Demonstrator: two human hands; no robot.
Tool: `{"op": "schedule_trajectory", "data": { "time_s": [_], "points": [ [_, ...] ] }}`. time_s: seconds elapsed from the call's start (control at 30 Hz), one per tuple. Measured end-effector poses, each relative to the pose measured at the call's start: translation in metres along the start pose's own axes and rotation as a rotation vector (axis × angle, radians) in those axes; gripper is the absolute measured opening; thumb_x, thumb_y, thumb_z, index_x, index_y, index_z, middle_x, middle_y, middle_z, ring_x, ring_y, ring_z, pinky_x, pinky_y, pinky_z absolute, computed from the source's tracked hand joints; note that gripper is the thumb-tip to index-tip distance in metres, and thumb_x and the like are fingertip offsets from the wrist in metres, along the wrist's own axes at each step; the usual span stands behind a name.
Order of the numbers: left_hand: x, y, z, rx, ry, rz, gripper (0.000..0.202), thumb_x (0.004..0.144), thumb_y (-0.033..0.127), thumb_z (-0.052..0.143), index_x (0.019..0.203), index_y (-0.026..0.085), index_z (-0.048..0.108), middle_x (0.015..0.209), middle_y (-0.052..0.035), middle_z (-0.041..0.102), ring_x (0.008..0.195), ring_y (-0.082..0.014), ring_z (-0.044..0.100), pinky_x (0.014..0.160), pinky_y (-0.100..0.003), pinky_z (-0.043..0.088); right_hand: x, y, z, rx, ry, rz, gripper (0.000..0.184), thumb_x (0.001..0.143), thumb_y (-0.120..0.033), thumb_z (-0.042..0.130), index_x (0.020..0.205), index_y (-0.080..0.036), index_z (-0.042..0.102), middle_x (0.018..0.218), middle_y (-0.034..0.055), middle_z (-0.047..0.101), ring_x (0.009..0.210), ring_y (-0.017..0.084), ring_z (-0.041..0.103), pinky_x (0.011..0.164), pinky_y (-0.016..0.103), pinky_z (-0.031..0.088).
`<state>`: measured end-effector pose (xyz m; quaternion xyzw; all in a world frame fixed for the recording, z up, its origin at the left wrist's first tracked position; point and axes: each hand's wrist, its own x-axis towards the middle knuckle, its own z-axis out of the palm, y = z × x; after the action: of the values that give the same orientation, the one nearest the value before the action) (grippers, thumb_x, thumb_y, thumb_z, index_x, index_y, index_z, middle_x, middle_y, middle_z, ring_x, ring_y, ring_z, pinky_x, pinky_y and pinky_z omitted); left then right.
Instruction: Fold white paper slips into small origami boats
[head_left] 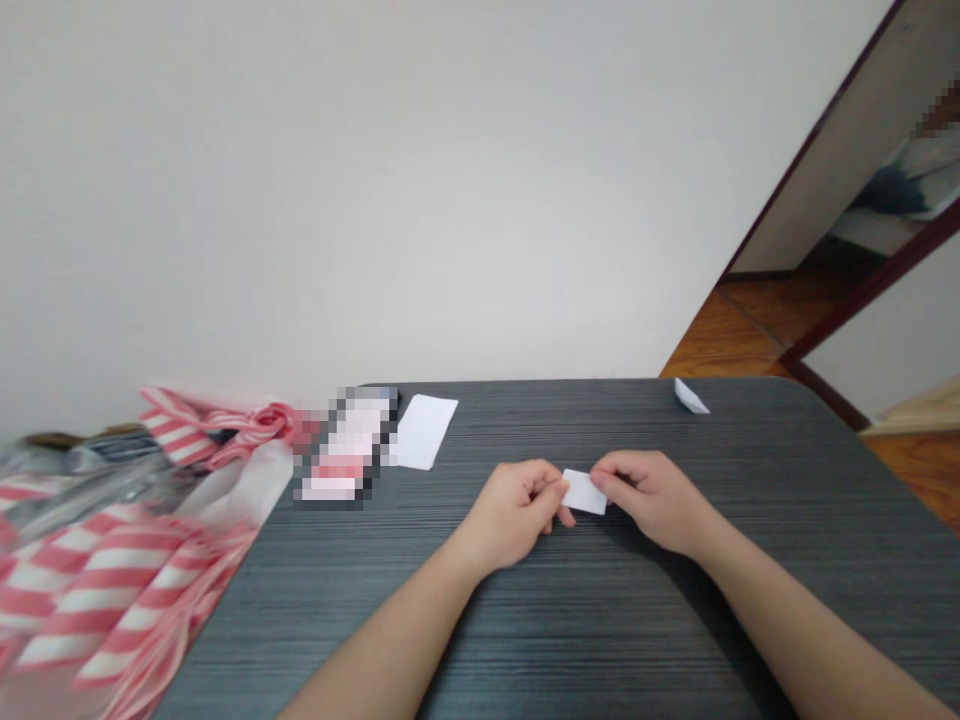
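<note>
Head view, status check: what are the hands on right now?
Left hand and right hand pinching small white paper piece between them. Over dark grey table. White paper sheet and folded white paper lie apart from the hands.

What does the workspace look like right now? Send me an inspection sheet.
Surface: dark grey grained tabletop, rounded far corners.
Job's things: small white paper piece, held between both hands.
Grippers: left hand and right hand, fingers pinching opposite ends of the paper.
Clutter: white paper sheet, small folded paper, pixelated packet, pink-and-white striped bag.
Cables: nothing seen.
Surroundings: white wall, wooden floor.
</note>
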<state>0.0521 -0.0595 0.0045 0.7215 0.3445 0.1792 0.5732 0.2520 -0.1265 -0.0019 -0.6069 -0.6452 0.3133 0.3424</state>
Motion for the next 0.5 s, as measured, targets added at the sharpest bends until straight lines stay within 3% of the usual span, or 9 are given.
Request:
{"op": "schedule_trajectory", "data": {
  "time_s": [0.27, 0.5],
  "points": [
    [0.002, -0.014, -0.001, -0.104, 0.003, -0.018, 0.026, 0.092, 0.035, 0.052, 0.075, 0.016, 0.059, 0.070, -0.0032, 0.072, 0.049, -0.0084, 0.050, 0.049, -0.019, 0.038, 0.000, 0.009, -0.005, 0.024, -0.019, 0.057, 0.022, 0.090, -0.028, 0.055, 0.075, -0.018, 0.068, 0.066, 0.0000, 0.066, 0.063, 0.015, 0.059, 0.062, 0.026, 0.043],
    [0.003, -0.017, -0.001, -0.117, -0.005, 0.002, 0.026, 0.092, 0.036, 0.053, 0.075, 0.016, 0.058, 0.070, -0.0046, 0.072, 0.050, -0.0085, 0.051, 0.049, -0.019, 0.039, 0.000, 0.009, -0.004, 0.043, 0.001, -0.003, 0.021, 0.090, -0.026, 0.056, 0.072, -0.018, 0.065, 0.067, -0.0002, 0.065, 0.064, 0.015, 0.057, 0.062, 0.025, 0.043]
  ]
}}
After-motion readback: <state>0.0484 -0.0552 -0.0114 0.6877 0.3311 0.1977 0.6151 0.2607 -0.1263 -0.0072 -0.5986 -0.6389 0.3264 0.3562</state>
